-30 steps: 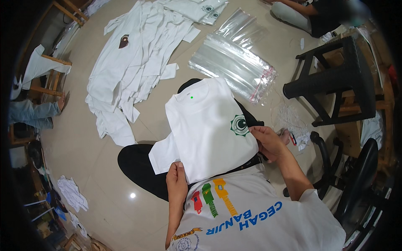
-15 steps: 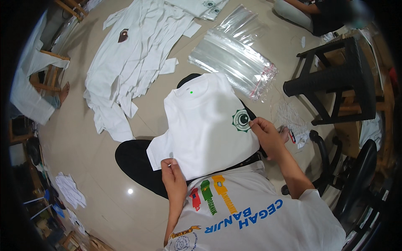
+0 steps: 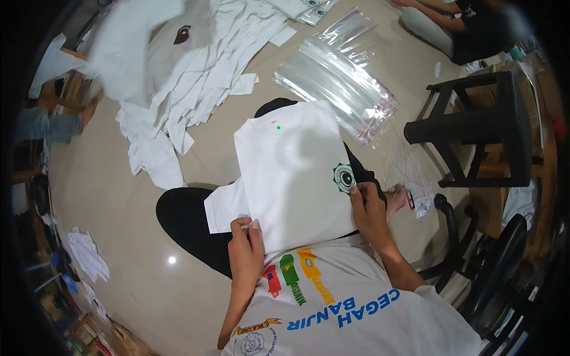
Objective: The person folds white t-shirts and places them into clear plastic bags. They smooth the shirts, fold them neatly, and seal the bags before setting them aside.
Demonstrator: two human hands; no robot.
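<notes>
A white T-shirt (image 3: 285,172) with a green round emblem near its right edge lies spread over my crossed legs in black trousers, one sleeve out to the left. My left hand (image 3: 245,243) pinches the shirt's fabric at the lower left, beside that sleeve. My right hand (image 3: 368,210) grips its right edge just below the emblem, thumb on top. A small green dot shows near the collar.
Ahead lie a heap of white garments (image 3: 219,65), clear plastic bags (image 3: 329,83) and bagged shirts (image 3: 314,10). At right stand a black plastic stool (image 3: 469,133) and wheeled chair (image 3: 493,267). Another person (image 3: 451,26) sits top right; someone's bare foot (image 3: 89,110) shows left.
Both my hands have shifted, the left upward and the right slightly down, still on the shirt. At the upper left, a pale cloth has swung up over the garment heap, blurred.
</notes>
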